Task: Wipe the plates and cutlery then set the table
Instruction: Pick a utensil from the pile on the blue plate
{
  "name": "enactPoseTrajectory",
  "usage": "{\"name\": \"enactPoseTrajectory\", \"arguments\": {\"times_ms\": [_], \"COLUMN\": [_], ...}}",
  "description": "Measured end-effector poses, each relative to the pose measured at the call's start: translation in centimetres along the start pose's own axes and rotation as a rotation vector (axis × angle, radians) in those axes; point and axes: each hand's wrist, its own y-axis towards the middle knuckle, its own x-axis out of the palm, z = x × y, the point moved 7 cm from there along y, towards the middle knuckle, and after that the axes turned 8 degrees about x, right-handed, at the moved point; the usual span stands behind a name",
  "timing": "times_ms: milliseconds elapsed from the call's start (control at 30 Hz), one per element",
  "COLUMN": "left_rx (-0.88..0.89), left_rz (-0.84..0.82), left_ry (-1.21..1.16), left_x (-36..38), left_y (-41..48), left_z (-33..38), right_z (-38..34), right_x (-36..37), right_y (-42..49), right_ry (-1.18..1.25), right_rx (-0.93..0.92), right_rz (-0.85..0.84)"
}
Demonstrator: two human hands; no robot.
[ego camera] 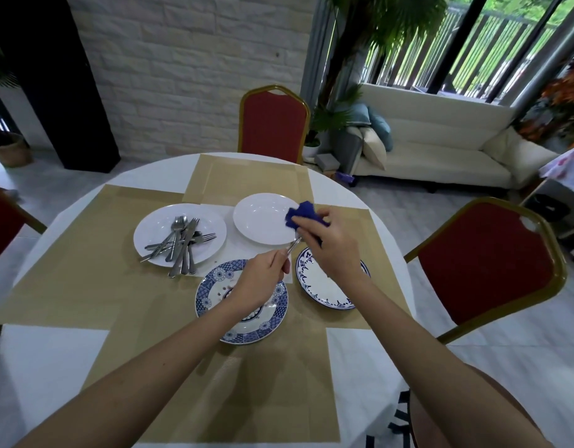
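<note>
My left hand (260,279) grips the handle of a metal piece of cutlery (293,246) above a blue patterned plate (211,292) that has crumbs on it. My right hand (331,245) holds a blue cloth (303,213) wrapped around the far end of that piece. I cannot tell which kind of cutlery it is, as its head is hidden in the cloth. A white plate (150,234) at the left carries a pile of forks, spoons and knives (182,244). An empty white plate (260,218) lies beyond my hands. A blue-rimmed white plate (324,289) sits under my right wrist.
The round table has a white cloth (46,367) and tan placemats (85,270). Red chairs with gold frames stand at the far side (272,124), at the right (482,260) and at the left edge (1,227). A white sofa (440,150) is behind.
</note>
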Motion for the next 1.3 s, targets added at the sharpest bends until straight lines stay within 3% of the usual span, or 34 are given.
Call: {"name": "enactPoseTrajectory", "arguments": {"times_ms": [67, 100, 167, 233, 367, 433, 500, 567, 600, 733, 800, 900, 1067, 1167, 1300], "left_rx": [0.005, 0.019, 0.051, 0.067, 0.028, 0.021, 0.018, -0.047, -0.116, -0.530, -0.587, -0.632, -0.579, -0.464, -0.308], "left_rz": [0.015, 0.011, -0.007, -0.032, -0.130, -0.065, 0.133, 0.174, 0.113, 0.034, 0.016, 0.004, -0.041, -0.152, -0.182], "left_ry": [-0.016, -0.008, 0.012, 0.013, 0.100, 0.240, 0.369, 0.326, 0.202, -0.748, -0.884, -0.856, -0.760, -0.607, -0.434], "left_x": [-0.1, -0.1, 0.0, 0.0, -0.2, -0.4, -1.3, -1.3, -0.9, 1.5, 1.6, 0.8, 0.3, 0.9, 1.2], "left_y": [0.0, 0.0, -0.1, -0.3, 0.2, 0.5, 0.2, 0.0, 0.0, -0.1, 0.4, 0.6, 0.3, 0.0, 0.2], "left_z": [-0.1, 0.0, 0.1, 0.3, -0.6, -1.4, -1.1, -0.9, -1.0, -1.4, -1.6, -2.4, -2.2, -1.3, -0.2], "right_z": [-0.5, 0.2, 2.4, 4.3, 4.1, 3.7, 2.8, 1.7, 1.1, -0.5, -0.7, -0.3, 2.0, 2.1, 0.9], "right_x": [0.8, 0.8, 0.5, 1.1, 1.6, 1.5, 1.1, 0.5, 0.3, -0.2, 0.3, 0.7, -0.1, -0.5, 1.1], "right_y": [-0.5, -0.2, 0.7, 0.5, -1.0, -1.4, -1.2, -0.9, -0.9, -1.8, -2.8, -4.1, -3.9, -2.1, -1.4], "right_ry": [-0.037, -0.012, 0.128, 0.411, 0.982, 1.013, 0.950, 0.909, 0.902, 0.906, 0.881, 0.871, 0.824, 0.602, 0.252], "right_rx": [-0.110, -0.021, 0.323, 0.622, 0.856, 0.857, 0.815, 0.758, 0.733, 0.668, 0.643, 0.674, 0.844, 0.626, 0.275], "right_rz": [-0.069, -0.078, -0.084, -0.200, -0.302, -0.280, -0.238, -0.210, -0.205, -0.292, -0.386, -0.441, -0.221, -0.173, -0.287]}}
